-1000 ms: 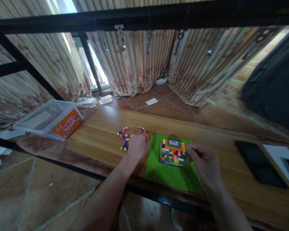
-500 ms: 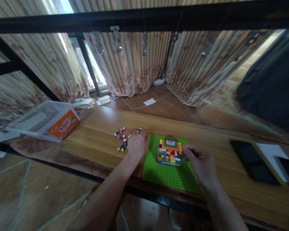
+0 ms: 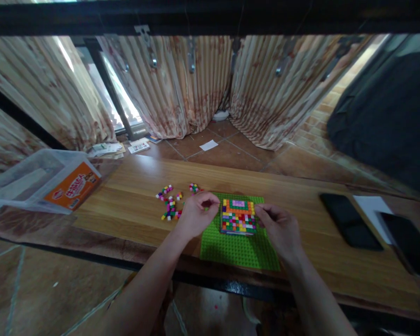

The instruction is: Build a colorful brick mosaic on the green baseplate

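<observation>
A block built of small multicoloured toy bricks [image 3: 238, 218] sits on a green studded baseplate [image 3: 238, 256]. At its upper left is my left hand [image 3: 198, 214], thumb and forefinger pinched together over the plate's left edge; whatever is between the tips is too small to make out. My right hand [image 3: 282, 228] is closed at the block's right side, its fingertips at the edge of the bricks. Whether those fingers hold a separate piece cannot be seen. Loose small bricks [image 3: 170, 205] lie in groups on the wood left of my left hand, which partly hides some.
The wooden table [image 3: 126, 200] carries a clear plastic box [image 3: 31, 179] with an orange label at far left. Off to the right lie a black phone [image 3: 350, 221], a white paper [image 3: 373, 214] and another dark device [image 3: 408, 242]. A black bar [image 3: 210, 18] crosses above.
My left hand has moved from the loose bricks towards the block, its thumb and forefinger now pinched. My right hand stays by the block's right side. The whole view has shifted slightly.
</observation>
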### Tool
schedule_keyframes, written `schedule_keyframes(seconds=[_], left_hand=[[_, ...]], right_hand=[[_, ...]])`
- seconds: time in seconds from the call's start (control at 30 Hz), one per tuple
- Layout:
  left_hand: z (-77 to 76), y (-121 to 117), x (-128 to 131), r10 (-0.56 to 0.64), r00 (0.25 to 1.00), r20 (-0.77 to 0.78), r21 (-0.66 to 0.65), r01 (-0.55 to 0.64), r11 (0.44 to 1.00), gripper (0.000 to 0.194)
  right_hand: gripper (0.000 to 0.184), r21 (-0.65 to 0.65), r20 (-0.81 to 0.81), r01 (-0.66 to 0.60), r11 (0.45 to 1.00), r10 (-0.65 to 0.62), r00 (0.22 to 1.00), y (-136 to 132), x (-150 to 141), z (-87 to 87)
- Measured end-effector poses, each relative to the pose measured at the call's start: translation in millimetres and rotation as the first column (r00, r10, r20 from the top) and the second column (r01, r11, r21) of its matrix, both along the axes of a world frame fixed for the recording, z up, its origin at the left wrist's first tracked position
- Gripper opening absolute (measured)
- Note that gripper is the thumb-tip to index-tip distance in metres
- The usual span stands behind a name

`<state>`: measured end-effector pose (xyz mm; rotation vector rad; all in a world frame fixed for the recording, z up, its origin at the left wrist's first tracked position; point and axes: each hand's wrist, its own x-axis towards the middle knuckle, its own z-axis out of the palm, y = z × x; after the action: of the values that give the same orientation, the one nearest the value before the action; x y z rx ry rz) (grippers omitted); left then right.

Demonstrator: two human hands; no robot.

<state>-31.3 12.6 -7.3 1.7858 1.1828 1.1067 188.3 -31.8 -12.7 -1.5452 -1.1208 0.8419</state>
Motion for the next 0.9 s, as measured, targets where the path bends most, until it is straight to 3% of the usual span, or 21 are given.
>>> schedule_keyframes(seconds=[0.17,0.57,0.67,0.8,0.9], left_hand=[[-4.6,-2,5,-0.049,0.986,0.156,-0.177,0.077,0.981,0.008],[-7.2,4,18,0.029,0.932,0.361,-0.313,0.092,0.945,0.019],[-5.7,3,21,0.084,0.897,0.435,-0.406,0.113,0.907,0.026],[-5.6,1,25,0.212,0.815,0.539,-0.562,0.160,0.812,0.034],[-7.2,0,26,0.252,0.770,0.586,-0.596,0.199,0.778,0.040]], right_hand=[[0.031,0.014,-0.006,-0.005,1.000,0.005,1.000,0,-1,0.9],[0.030,0.012,-0.025,-0.010,1.000,0.010,1.000,1,0,-0.8],[0.030,0.009,-0.022,-0.016,1.000,0.016,1.000,1,0,-0.5],[0.032,0.001,-0.017,-0.007,1.000,0.007,1.000,1,1,-1.9],[0.033,-0.007,-0.014,-0.008,1.000,0.008,1.000,1,1,-2.9]])
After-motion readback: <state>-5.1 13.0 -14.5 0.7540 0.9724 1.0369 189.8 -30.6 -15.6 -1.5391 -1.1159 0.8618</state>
